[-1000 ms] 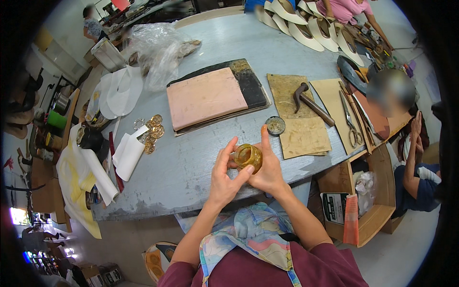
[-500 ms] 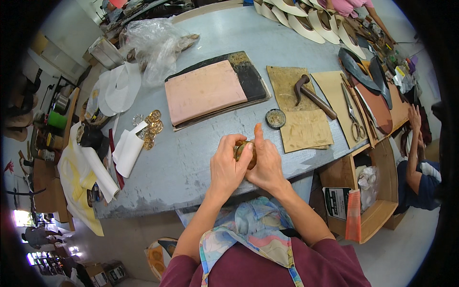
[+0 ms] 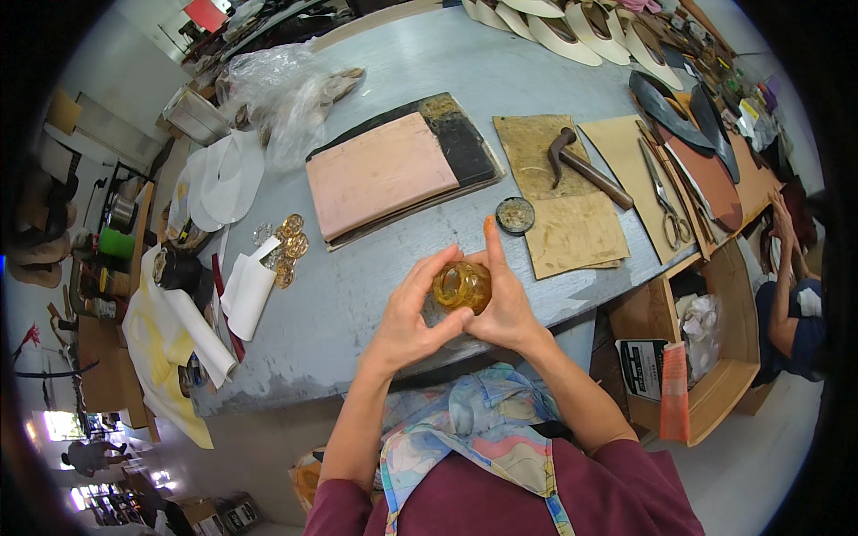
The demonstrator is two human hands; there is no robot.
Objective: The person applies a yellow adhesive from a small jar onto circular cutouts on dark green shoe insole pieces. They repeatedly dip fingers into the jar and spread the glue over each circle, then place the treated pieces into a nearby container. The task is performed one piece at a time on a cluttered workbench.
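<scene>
Amber glass jar [image 3: 462, 286], small and golden, sits just below the frame's centre, held above the near edge of the grey desk [image 3: 375, 295] between both hands. Going left to right: at the left of the frame lie white paper rolls [image 3: 241, 299] and a scatter of gold discs [image 3: 290, 243]; the left hand [image 3: 407, 326] curls its fingers [image 3: 427, 272] narrowly round the jar's left side and bottom; the right hand [image 3: 509, 308] cups the other side, forefinger pointing straight up. It looks as if the jar is being turned or its top worked, which would call for a firm hold on one side and a twist from the other. Beyond the hands lie a pink pad [image 3: 380, 174] on a black board, a small round tin [image 3: 515, 215], a hammer [image 3: 581, 165] on tan leather, and scissors [image 3: 663, 192]. Lower right, an open cardboard box [image 3: 715, 357] carries a white and black label [image 3: 642, 366] with an orange packet [image 3: 675, 393] standing beside it
</scene>
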